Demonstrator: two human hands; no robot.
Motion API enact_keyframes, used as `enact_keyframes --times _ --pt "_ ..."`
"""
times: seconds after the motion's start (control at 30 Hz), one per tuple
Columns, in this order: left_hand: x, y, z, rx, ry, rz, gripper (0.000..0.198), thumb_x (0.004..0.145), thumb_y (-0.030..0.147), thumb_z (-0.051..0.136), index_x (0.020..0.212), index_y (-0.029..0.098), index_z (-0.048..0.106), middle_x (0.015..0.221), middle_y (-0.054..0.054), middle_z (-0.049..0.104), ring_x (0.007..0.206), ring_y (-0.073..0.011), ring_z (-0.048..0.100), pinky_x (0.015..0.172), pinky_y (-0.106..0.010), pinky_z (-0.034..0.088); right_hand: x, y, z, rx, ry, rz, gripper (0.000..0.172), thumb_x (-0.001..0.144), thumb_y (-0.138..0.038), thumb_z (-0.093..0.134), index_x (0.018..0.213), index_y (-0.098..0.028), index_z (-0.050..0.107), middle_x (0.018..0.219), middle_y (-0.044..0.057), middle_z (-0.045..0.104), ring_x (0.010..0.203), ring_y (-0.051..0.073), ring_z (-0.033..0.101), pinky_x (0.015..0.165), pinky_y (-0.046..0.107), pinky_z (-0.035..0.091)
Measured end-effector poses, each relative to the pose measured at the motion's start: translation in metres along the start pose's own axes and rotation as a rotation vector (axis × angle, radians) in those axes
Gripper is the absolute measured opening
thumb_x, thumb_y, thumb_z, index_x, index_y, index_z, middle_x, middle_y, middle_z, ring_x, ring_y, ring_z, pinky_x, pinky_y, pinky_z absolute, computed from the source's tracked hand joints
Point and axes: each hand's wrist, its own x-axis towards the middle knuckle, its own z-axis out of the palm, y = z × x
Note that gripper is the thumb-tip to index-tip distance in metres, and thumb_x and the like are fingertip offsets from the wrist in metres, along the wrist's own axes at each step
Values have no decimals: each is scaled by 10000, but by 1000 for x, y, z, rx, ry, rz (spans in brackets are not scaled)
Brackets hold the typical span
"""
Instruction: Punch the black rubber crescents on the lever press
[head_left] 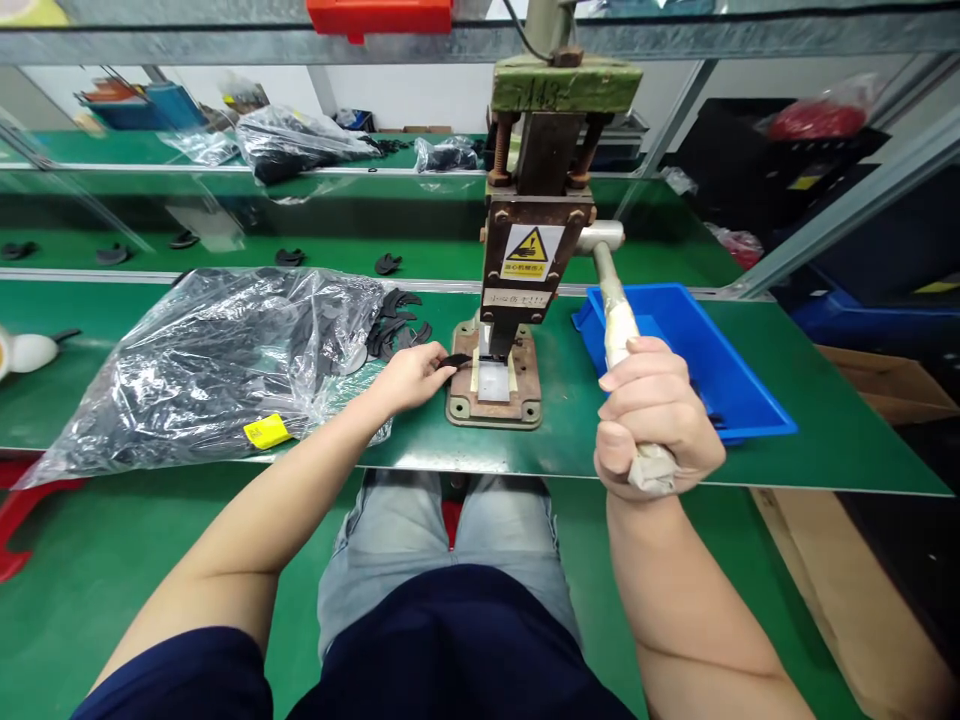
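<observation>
A hand press (525, 240) with a warning label stands on the green bench. My right hand (656, 415) is wrapped around the taped end of its lever (616, 305), to the right of the press. At the left of the press base (495, 412), my left hand (412, 378) pinches a small black curved piece (454, 361). The piece's far end reaches to the light block (493, 380) under the ram (508, 335). Whether the ram touches the piece I cannot tell. More black curved pieces (394, 325) lie in a loose heap just behind my left hand.
A large clear bag (217, 350) full of black pieces lies on the left of the bench. A blue bin (720, 350) stands right of the press, partly behind my right hand. Several black pieces (289, 257) sit along the strip behind. A metal rail (225, 43) crosses overhead.
</observation>
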Motion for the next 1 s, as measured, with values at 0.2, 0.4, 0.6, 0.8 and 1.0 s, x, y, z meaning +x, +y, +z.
enact_keyframes --times 0.2,0.4,0.6,0.8,1.0 --pt "3 6 -9 -398 -77 -187 315 1017 532 658 949 236 575 668 16 708 580 -150 685 584 -244 508 -1 -2 0 -50 4 43 318 897 -338 726 684 -259 504 630 -71 599 735 153 681 1015 497 599" --pt "26 40 -9 -771 -218 -295 331 994 407 774 937 204 519 629 -15 708 556 -149 718 574 -235 574 -2 -2 1 -66 21 60 339 917 -372 710 683 -260 491 624 -72 583 738 156 682 1012 508 605" --pt "43 54 4 -789 -289 -404 323 1006 355 765 903 206 498 565 -2 671 502 -140 694 544 -216 565 -3 -3 -2 -85 1 69 325 912 -387 724 694 -268 513 626 -73 589 732 155 682 1025 507 593" --pt "53 60 2 -623 -316 -371 294 1005 389 750 884 206 554 526 -6 656 447 -133 645 473 -193 485 -4 -1 -1 -54 7 56 317 908 -362 722 687 -262 518 627 -71 595 745 150 682 1007 499 602" --pt "61 58 3 -564 -313 -389 317 946 430 805 859 213 590 539 7 645 455 -137 627 460 -213 450 -4 0 -1 -44 6 52 307 916 -388 712 696 -279 528 623 -75 598 744 163 697 1006 510 618"
